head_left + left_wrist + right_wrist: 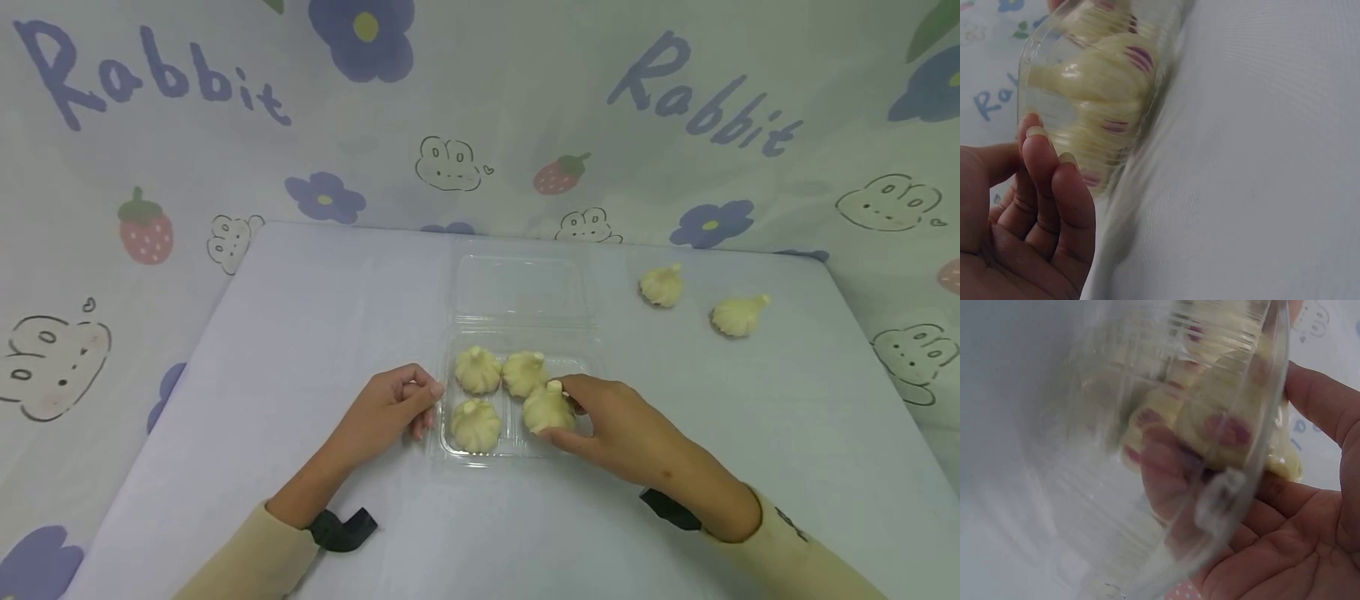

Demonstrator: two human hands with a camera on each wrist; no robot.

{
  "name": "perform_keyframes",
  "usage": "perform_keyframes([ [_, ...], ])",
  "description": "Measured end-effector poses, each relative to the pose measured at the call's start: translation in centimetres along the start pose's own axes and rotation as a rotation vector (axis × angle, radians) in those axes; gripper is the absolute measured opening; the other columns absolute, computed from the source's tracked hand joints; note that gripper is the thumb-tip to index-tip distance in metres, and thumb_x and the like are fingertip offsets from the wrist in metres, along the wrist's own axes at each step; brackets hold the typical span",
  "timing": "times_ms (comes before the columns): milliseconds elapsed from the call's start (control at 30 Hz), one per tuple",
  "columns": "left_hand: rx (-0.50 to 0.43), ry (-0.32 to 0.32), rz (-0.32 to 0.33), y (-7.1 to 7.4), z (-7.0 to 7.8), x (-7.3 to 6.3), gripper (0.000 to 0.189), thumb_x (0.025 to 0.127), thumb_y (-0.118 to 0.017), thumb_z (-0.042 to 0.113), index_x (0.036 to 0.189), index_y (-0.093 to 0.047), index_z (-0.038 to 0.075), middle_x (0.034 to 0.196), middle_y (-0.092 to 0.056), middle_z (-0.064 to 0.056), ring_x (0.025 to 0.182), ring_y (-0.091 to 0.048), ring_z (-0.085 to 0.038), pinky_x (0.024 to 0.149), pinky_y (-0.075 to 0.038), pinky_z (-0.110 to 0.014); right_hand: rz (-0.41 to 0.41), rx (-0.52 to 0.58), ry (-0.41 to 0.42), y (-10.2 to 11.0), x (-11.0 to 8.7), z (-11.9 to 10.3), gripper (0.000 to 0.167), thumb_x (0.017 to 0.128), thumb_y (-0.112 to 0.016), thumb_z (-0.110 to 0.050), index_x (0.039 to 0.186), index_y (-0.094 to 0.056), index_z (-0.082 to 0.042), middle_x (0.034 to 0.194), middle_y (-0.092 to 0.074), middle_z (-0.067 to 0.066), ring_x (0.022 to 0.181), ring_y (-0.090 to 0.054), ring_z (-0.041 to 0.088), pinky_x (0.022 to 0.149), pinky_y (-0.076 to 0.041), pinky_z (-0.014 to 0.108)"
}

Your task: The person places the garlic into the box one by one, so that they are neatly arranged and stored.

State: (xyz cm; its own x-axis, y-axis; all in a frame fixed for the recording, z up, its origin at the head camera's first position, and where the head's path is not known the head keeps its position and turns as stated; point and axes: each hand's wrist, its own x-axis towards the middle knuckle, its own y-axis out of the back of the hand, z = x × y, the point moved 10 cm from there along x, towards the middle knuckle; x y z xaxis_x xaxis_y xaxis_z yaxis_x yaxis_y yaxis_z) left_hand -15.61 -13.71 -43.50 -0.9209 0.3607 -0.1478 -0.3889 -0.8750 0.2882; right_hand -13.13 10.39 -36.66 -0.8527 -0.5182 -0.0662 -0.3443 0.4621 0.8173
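Note:
A clear plastic clamshell container [487, 460] lies with its hinged lid [522, 283] folded back. My left hand [393, 408] pinches the container's left rim; the left wrist view shows the fingertips [1038, 147] at the clear wall. In my right hand [626, 425], thumb and fingers grip a garlic bulb [549, 410] at the front right of the container. Seen through the plastic in the right wrist view, the fingers curl under that bulb [1222, 419]. Three more bulbs sit inside: one at back left [477, 369], one at back centre [525, 373] and one at front left [476, 426].
Two loose garlic bulbs lie at the back right of the white table, one nearer [738, 316] and one farther back [662, 286]. A printed cloth [510, 108] with rabbits and flowers hangs behind the table. Black straps [345, 531] show at the wrists.

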Motion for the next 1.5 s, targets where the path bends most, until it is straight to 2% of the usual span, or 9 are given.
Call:
perform_keyframes([
  [133, 0.0, -0.003, 0.0, -0.1, 0.0, 0.0, 0.025, 0.106, -0.065, 0.031, 0.098, -0.063, 0.007, 0.068, -0.066, -0.005, 0.057, -0.061, -0.02, 0.055, -0.047, -0.027, -0.027, 0.007, 0.0, -0.8, 0.2, -0.1, 0.035, 0.094, -0.078, -0.045, 0.092, -0.056, -0.018, 0.08, -0.059, -0.01, 0.074, -0.059, 0.012, 0.066, -0.051, 0.027],
  [367, 0.0, -0.013, 0.005, -0.1, 0.2, 0.0, 0.026, 0.106, -0.065, 0.029, 0.097, -0.063, 0.004, 0.068, -0.065, -0.005, 0.057, -0.061, -0.021, 0.056, -0.048, -0.027, -0.05, 0.007, -0.001, -1.7, 0.4, -0.1, 0.036, 0.094, -0.079, -0.045, 0.093, -0.056, -0.017, 0.075, -0.056, -0.01, 0.066, -0.049, 0.004, 0.057, -0.047, 0.025],
  [600, 0.005, -0.011, 0.002, -0.2, 0.3, 0.0, 0.027, 0.106, -0.065, 0.028, 0.097, -0.062, 0.003, 0.069, -0.065, -0.006, 0.058, -0.061, -0.021, 0.056, -0.049, -0.028, -0.041, 0.021, 0.02, -2.3, 0.9, -0.2, 0.035, 0.092, -0.082, -0.039, 0.09, -0.054, -0.017, 0.073, -0.055, -0.004, 0.064, -0.046, 0.005, 0.054, -0.043, 0.023],
  [833, 0.005, -0.005, 0.003, -0.2, 0.2, 0.0, 0.026, 0.106, -0.066, 0.027, 0.097, -0.062, 0.003, 0.068, -0.064, -0.006, 0.058, -0.06, -0.02, 0.056, -0.049, -0.028, -0.044, 0.017, 0.05, -2.8, 1.1, -0.4, 0.032, 0.093, -0.081, -0.036, 0.093, -0.055, -0.017, 0.078, -0.056, -0.003, 0.071, -0.048, 0.007, 0.06, -0.045, 0.025],
  [1200, -0.009, 0.001, 0.003, -0.2, 0.1, 0.0, 0.024, 0.106, -0.066, 0.027, 0.096, -0.062, 0.004, 0.068, -0.064, -0.006, 0.058, -0.06, -0.02, 0.056, -0.049, -0.028, -0.067, 0.021, 0.055, -3.2, 1.4, -0.6, 0.031, 0.093, -0.081, -0.033, 0.094, -0.055, -0.016, 0.078, -0.054, -0.003, 0.071, -0.048, 0.008, 0.059, -0.044, 0.025],
  [1333, -0.007, -0.003, 0.003, -0.1, 0.1, 0.0, 0.025, 0.106, -0.065, 0.027, 0.096, -0.062, 0.005, 0.068, -0.064, -0.006, 0.058, -0.061, -0.021, 0.056, -0.05, -0.028, -0.06, 0.028, 0.059, -3.1, 1.3, -0.6, 0.03, 0.094, -0.081, -0.033, 0.105, -0.062, -0.013, 0.085, -0.057, -0.007, 0.077, -0.055, 0.01, 0.066, -0.049, 0.026],
  [1500, -0.014, 0.005, 0.005, 0.0, -0.1, 0.1, 0.024, 0.105, -0.066, 0.027, 0.096, -0.063, 0.006, 0.068, -0.065, -0.005, 0.058, -0.061, -0.02, 0.056, -0.05, -0.029, -0.054, 0.039, 0.05, -3.0, 1.2, -0.5, 0.046, 0.094, -0.081, -0.031, 0.129, -0.064, -0.005, 0.104, -0.064, -0.008, 0.09, -0.063, 0.011, 0.078, -0.055, 0.028],
])
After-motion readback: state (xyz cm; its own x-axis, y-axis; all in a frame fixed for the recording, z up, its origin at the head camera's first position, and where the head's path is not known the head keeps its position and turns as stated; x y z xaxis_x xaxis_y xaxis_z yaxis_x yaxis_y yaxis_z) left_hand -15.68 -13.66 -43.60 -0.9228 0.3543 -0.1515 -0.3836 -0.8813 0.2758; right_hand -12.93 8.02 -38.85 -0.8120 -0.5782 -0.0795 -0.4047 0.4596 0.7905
